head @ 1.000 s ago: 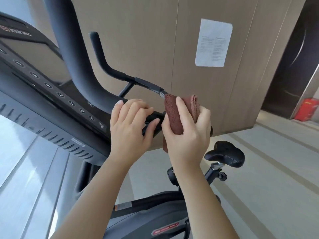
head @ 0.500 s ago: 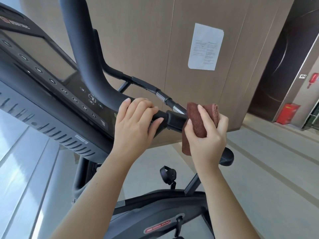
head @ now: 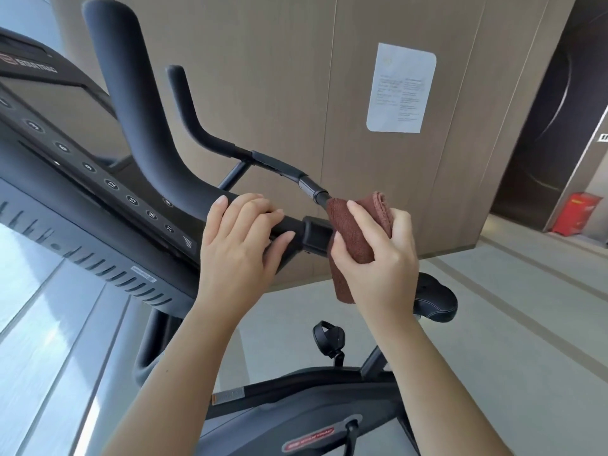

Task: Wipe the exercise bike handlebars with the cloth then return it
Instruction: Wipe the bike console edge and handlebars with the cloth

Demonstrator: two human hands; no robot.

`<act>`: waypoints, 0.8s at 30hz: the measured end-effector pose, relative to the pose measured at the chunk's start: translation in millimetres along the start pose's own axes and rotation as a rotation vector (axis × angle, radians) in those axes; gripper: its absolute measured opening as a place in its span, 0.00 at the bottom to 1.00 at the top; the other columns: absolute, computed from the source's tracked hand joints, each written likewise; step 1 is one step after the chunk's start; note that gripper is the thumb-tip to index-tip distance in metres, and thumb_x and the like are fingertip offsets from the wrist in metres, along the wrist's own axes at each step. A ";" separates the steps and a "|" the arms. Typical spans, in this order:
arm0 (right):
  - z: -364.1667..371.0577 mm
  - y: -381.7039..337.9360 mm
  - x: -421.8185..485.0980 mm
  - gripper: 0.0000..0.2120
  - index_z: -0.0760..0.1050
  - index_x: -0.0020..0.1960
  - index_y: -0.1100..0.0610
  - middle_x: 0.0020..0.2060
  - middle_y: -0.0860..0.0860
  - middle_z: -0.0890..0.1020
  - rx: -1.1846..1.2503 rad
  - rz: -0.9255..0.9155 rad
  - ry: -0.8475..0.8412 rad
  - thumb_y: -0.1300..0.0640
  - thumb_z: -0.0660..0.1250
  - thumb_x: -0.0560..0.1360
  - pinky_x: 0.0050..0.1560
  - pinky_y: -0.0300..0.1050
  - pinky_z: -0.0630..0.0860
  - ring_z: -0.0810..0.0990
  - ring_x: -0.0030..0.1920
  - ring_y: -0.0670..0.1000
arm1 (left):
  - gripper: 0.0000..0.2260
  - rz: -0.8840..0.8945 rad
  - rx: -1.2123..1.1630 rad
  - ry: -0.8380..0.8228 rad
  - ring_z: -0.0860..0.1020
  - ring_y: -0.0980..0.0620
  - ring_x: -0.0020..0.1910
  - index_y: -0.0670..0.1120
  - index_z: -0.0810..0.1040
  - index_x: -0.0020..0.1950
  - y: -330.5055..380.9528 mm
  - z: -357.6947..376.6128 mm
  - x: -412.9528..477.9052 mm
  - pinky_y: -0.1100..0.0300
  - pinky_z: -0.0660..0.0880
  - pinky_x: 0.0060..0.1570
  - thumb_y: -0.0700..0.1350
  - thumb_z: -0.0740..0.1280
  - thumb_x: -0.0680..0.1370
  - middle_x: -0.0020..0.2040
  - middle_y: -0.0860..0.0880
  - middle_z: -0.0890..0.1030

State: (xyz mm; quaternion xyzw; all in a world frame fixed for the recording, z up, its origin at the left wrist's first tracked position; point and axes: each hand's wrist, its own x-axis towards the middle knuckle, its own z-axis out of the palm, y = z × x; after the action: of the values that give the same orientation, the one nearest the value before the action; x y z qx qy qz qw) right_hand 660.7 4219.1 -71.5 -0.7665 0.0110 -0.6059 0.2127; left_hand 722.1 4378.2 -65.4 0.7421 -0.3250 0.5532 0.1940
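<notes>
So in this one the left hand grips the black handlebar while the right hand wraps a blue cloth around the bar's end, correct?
Not quite: the cloth is reddish brown, not blue, as the head view shows. The rest holds: the left hand grips the black handlebar while the right hand wraps the cloth around the bar's end.

The cloth (head: 353, 232) hides the handlebar's end; the wall notice (head: 400, 88) print is too small to read.
</notes>
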 end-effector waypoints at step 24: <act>-3.1 126.2 27.9 0.19 0.77 0.59 0.50 0.50 0.49 0.74 0.701 0.048 -0.388 0.59 0.69 0.69 0.55 0.29 0.69 0.76 0.52 0.43 | 0.12 -0.166 0.023 -0.065 0.73 0.49 0.54 0.42 0.80 0.48 85.8 37.7 0.2 0.47 0.60 0.63 0.49 0.65 0.74 0.50 0.45 0.79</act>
State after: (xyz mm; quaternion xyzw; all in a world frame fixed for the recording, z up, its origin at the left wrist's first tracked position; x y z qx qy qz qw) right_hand 695.6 4095.8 -88.0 -0.7474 -0.2189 -0.4117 0.4733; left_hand 688.5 4292.5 -83.1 0.7863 -0.2618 0.5146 0.2200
